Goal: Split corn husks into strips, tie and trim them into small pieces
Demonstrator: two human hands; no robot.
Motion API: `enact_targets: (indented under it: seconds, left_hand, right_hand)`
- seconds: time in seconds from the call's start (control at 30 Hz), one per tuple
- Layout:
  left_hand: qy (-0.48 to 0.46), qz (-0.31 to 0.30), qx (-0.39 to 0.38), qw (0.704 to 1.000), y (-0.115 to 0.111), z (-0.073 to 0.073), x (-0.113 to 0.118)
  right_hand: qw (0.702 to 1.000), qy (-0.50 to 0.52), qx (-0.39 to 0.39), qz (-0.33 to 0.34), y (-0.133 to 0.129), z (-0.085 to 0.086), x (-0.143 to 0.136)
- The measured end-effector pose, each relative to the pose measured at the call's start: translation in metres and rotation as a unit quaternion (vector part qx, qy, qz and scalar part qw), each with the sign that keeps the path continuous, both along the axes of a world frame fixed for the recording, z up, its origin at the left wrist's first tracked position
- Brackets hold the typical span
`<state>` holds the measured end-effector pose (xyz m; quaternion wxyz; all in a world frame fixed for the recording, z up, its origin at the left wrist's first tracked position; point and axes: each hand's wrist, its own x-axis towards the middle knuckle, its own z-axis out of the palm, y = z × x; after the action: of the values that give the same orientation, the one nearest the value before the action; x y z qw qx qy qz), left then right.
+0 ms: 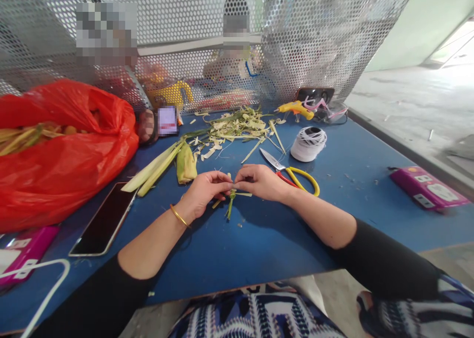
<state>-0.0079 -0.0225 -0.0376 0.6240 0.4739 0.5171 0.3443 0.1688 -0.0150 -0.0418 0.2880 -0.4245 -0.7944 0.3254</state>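
Note:
My left hand and my right hand meet over the blue table, thumbs and fingers pinched together. Between them is a small bundle of green husk strips, knotted or bound near its middle, with strip ends sticking out below and to the side. My fingers hide its upper part. Close by my right hand lie scissors with red and yellow handles, blades partly open. A spool of white thread stands behind them. Left of my left hand, a green husk piece rests beside long pale husk strips.
Husk scraps are heaped at the back, near a yellow glue gun and pink-framed glasses. A red plastic bag and a phone are at left. A purple packet lies at right. Perforated metal sheeting borders the table.

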Motion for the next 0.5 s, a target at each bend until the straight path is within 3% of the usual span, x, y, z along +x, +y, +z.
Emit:
enact_targets:
  seconds: [0.1,0.2,0.5]
  left_hand:
    - [0.010,-0.008,0.012,1.000,-0.001,0.001,0.000]
    - [0.041,-0.022,0.039,0.998,0.000,0.000,0.000]
    - [0.149,-0.068,0.202,0.966,0.006,-0.006,-0.004]
  right_hand:
    - [0.993,0.102,-0.056,-0.033,0.001,-0.005,-0.003]
    - [0.986,0.129,-0.105,-0.004,0.000,-0.011,-0.008]
    - [0.991,0.117,-0.065,-0.006,-0.002,-0.017,-0.012]
